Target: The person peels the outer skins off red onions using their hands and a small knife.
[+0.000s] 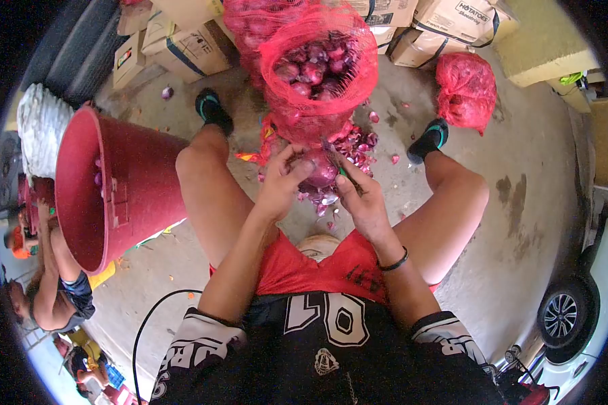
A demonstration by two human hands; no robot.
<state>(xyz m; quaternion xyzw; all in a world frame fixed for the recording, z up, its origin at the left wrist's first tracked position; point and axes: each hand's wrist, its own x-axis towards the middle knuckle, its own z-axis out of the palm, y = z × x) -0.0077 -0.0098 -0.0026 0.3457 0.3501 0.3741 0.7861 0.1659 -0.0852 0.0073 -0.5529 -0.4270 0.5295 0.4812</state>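
Between my two hands, low in front of me, is a red onion (321, 169). My left hand (289, 177) is wrapped round its left side. At the onion's right side, my right hand (362, 196) is closed on a small tool with a green handle (342, 172); its blade cannot be made out clearly. Just beyond my hands stands an open red mesh sack (366, 74) with many onions (312, 71) inside. Purple onion skins (358, 147) lie on the floor under and around the held onion.
A large red tub (138, 196) lies tilted at the left, with a few onions inside. Another person (51, 290) is beyond it. Cardboard boxes (189, 50) stand at the back, a tied red bag (465, 91) at the back right, and a car wheel (562, 317) at the right.
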